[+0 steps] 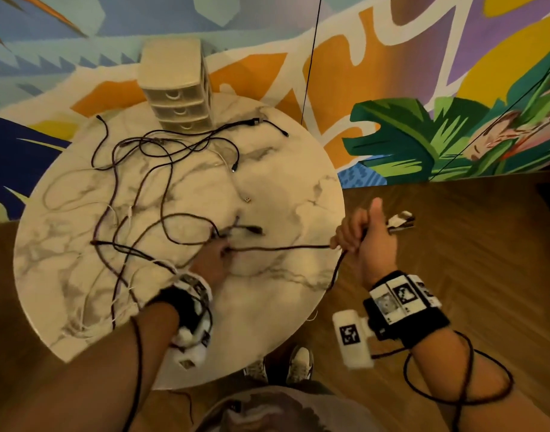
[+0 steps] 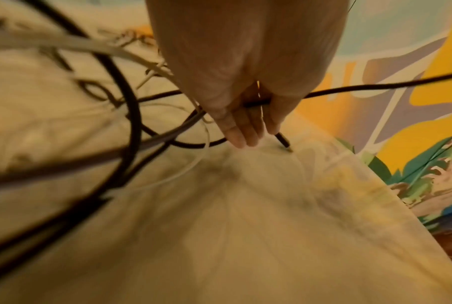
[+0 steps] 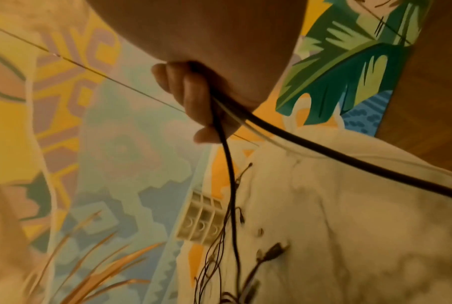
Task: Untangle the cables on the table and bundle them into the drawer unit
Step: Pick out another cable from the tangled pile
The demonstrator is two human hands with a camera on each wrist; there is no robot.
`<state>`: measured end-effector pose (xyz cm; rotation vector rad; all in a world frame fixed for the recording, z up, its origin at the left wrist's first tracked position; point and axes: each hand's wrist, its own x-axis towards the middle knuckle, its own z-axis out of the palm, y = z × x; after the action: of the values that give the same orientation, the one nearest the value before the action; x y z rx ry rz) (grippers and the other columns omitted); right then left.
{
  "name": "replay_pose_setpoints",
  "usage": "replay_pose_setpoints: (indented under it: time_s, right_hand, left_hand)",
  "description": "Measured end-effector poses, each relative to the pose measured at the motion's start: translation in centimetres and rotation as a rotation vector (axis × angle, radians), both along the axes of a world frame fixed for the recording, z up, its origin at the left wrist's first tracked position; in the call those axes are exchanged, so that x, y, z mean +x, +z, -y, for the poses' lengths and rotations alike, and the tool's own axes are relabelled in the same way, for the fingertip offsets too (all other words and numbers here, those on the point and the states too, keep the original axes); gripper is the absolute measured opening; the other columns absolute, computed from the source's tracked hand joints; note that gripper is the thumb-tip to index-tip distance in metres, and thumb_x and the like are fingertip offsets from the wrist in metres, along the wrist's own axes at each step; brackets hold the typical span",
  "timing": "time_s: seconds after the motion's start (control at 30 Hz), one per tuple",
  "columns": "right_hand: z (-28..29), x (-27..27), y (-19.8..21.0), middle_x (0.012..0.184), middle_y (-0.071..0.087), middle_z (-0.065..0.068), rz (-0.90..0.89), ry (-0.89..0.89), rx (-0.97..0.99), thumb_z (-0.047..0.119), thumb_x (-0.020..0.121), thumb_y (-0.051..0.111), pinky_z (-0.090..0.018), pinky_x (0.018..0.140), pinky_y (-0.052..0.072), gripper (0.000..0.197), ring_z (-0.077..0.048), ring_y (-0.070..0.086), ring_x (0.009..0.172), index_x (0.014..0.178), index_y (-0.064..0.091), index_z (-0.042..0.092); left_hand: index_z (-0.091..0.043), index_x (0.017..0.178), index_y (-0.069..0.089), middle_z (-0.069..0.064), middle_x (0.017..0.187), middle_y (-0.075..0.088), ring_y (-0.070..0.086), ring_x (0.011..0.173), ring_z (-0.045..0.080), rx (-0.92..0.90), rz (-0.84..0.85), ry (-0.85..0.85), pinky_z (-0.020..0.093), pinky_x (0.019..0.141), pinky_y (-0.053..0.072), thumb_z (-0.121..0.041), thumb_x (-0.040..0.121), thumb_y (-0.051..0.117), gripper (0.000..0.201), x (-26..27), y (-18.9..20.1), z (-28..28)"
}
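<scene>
From the head view, your right hand (image 1: 365, 236) was off the right edge of the round marble worktop (image 1: 286, 188), its fingers curled tight round a dark cable (image 1: 280, 248) with the thumb up, and that cable ran in a near-straight line back to your left hand (image 1: 213, 260), which was low over the worktop's near middle. A tangle of cables (image 1: 136, 188), dark ones and thin white ones, sprawled across the left and far parts of the worktop, some strands trailing over the near-left edge. The drawer unit (image 1: 175, 88), beige with three drawers all closed, stood at the far edge against the painted wall, with a few cable ends lying just in front of it. From the left wrist view, your left hand (image 2: 245, 98) pointed down at the worktop (image 2: 245, 226), its fingers (image 2: 236, 133) close together and pinching the dark cable (image 2: 375, 87), whose plug end stuck out below the fingertips and reached the surface; blurred loops lay to its left. From the right wrist view, your right hand (image 3: 201, 98) had its fingers (image 3: 193, 96) wrapped round the dark cable (image 3: 310, 144), two runs leaving the fist, one dropping toward the tangle and the drawer unit (image 3: 201, 222) beyond, one sweeping off to the right.
</scene>
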<state>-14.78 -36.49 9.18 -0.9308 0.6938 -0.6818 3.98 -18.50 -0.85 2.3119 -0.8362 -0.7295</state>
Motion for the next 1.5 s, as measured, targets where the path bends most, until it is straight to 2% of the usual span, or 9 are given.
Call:
replay_pose_setpoints:
  time_s: [0.17, 0.3, 0.43, 0.6, 0.83, 0.93, 1.07, 1.2, 1.5]
  right_hand:
    - [1.3, -0.5, 0.7, 0.044, 0.023, 0.000, -0.003, -0.141, -0.147, 0.045, 0.101, 0.022, -0.021, 0.045, 0.032, 0.062, -0.014, 0.021, 0.040, 0.048, 0.029, 0.013]
    - [1.2, -0.9, 0.3, 0.044, 0.025, 0.005, -0.070, -0.175, -0.218, 0.049, 0.095, 0.026, -0.024, 0.047, 0.026, 0.058, -0.014, 0.022, 0.042, 0.045, 0.031, 0.020]
    - [0.9, -1.5, -0.6, 0.045, 0.025, 0.005, -0.111, -0.145, -0.212, 0.050, 0.094, 0.025, -0.026, 0.047, 0.024, 0.057, -0.013, 0.021, 0.044, 0.045, 0.032, 0.022]
    - [0.5, -1.6, -1.7, 0.044, 0.028, 0.003, -0.158, -0.122, -0.185, 0.056, 0.095, 0.027, -0.023, 0.045, 0.029, 0.061, -0.014, 0.024, 0.043, 0.044, 0.033, 0.022]
    - [-0.1, -1.0, -2.1, 0.042, 0.029, 0.007, -0.181, -0.091, -0.154, 0.053, 0.088, 0.028, -0.020, 0.043, 0.030, 0.055, -0.011, 0.026, 0.041, 0.042, 0.034, 0.023]
    - [-0.5, 0.0, -2.6, 0.042, 0.027, 0.008, -0.170, -0.078, -0.111, 0.052, 0.088, 0.031, -0.022, 0.045, 0.028, 0.055, -0.013, 0.023, 0.043, 0.041, 0.033, 0.024]
    - [-0.9, 1.4, -3.0, 0.042, 0.026, 0.009, -0.158, -0.032, -0.116, 0.050, 0.089, 0.030, -0.022, 0.044, 0.027, 0.055, -0.013, 0.023, 0.043, 0.041, 0.033, 0.025]
    - [-0.6, 1.7, -3.2, 0.041, 0.026, 0.009, -0.172, 0.005, -0.104, 0.060, 0.084, 0.035, -0.021, 0.042, 0.029, 0.056, -0.012, 0.024, 0.041, 0.040, 0.034, 0.025]
    - [-2.7, 4.8, -4.7, 0.045, 0.040, 0.002, -0.520, 0.442, -0.321, 0.050, 0.095, 0.029, -0.023, 0.048, 0.027, 0.057, -0.006, 0.034, 0.038, 0.078, 0.066, 0.010]
  left_hand:
    - [-0.001, 0.097, 0.066, 0.019, 0.105, 0.060, 0.058, 0.098, 0.031, -0.127, 0.242, -0.051, 0.027, 0.088, 0.038, -0.006, 0.088, 0.056, 0.014, 4.2, 3.2, 4.3]
    - [0.002, 0.111, 0.063, 0.024, 0.122, 0.056, 0.053, 0.117, 0.037, -0.044, 0.191, -0.341, 0.041, 0.103, 0.039, -0.028, 0.084, 0.038, 0.048, 0.3, -0.7, 3.0]
    - [-0.010, 0.099, 0.064, 0.005, 0.106, 0.057, 0.058, 0.090, 0.021, -0.153, 0.168, -0.217, 0.027, 0.079, 0.044, -0.005, 0.088, 0.051, 0.018, -2.2, 0.4, 2.4]
    - [-0.007, 0.081, 0.061, 0.005, 0.082, 0.061, 0.054, 0.075, 0.019, -0.146, 0.144, 0.325, 0.027, 0.067, 0.037, -0.013, 0.089, 0.056, 0.011, 1.5, 1.3, 0.0]
    - [-0.009, 0.074, 0.057, 0.006, 0.067, 0.059, 0.054, 0.067, 0.023, -0.047, 0.146, 0.351, 0.028, 0.055, 0.035, -0.017, 0.091, 0.053, 0.020, 4.8, 2.4, -2.9]
    - [-0.020, 0.069, 0.055, -0.003, 0.065, 0.056, 0.056, 0.068, 0.021, 0.036, 0.174, 0.150, 0.028, 0.058, 0.034, -0.024, 0.091, 0.054, 0.023, 3.7, 2.5, -2.4]
    - [-0.016, 0.100, 0.061, 0.004, 0.100, 0.056, 0.055, 0.094, 0.024, 0.219, 0.099, -0.150, 0.032, 0.079, 0.041, -0.036, 0.091, 0.055, 0.023, 0.2, -0.3, 0.7]
    - [-0.010, 0.099, 0.059, 0.012, 0.106, 0.057, 0.055, 0.100, 0.030, 0.272, 0.064, -0.031, 0.032, 0.080, 0.039, -0.023, 0.091, 0.052, 0.016, -0.4, -1.6, 1.7]
    - [-0.013, 0.111, 0.054, 0.009, 0.109, 0.055, 0.058, 0.086, 0.032, -0.172, 0.265, -0.076, 0.039, 0.071, 0.047, -0.019, 0.097, 0.044, 0.019, -3.6, 5.6, 5.9]
